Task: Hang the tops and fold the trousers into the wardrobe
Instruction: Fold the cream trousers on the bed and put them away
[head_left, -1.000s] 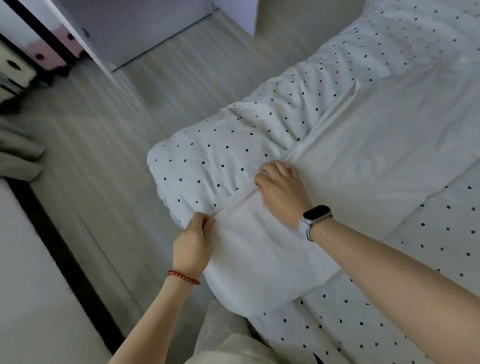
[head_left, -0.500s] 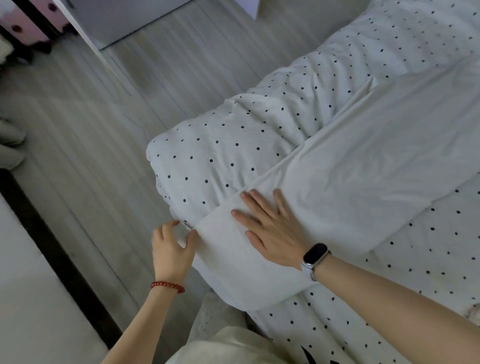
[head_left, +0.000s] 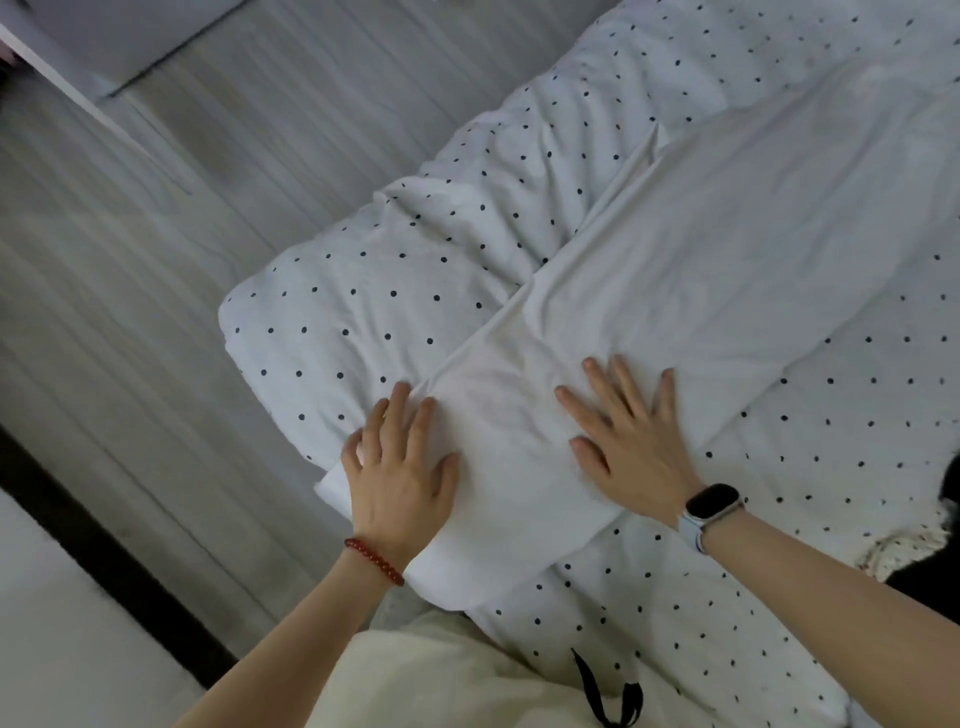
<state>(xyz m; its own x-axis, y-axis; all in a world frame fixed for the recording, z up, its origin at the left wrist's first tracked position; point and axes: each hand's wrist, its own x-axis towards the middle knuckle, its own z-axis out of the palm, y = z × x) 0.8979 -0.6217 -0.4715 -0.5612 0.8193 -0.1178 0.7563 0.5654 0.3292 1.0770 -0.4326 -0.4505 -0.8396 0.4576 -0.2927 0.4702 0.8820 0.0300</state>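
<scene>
Fingers of your left hand (head_left: 400, 473) and right hand (head_left: 631, 441) lie spread flat, pressing the white trousers (head_left: 675, 291), which stretch toward 1 o'clock across the dotted duvet (head_left: 363, 312).

A bed with a dotted white duvet (head_left: 395, 291) carries white trousers (head_left: 701, 270) laid flat across it; a dark garment (head_left: 935, 577) lies at its right edge.

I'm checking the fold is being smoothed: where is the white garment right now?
In the head view the white garment lies across the dotted duvet, running from the near bed corner toward the upper right, with the left hand and right hand flat on its near end.
</scene>
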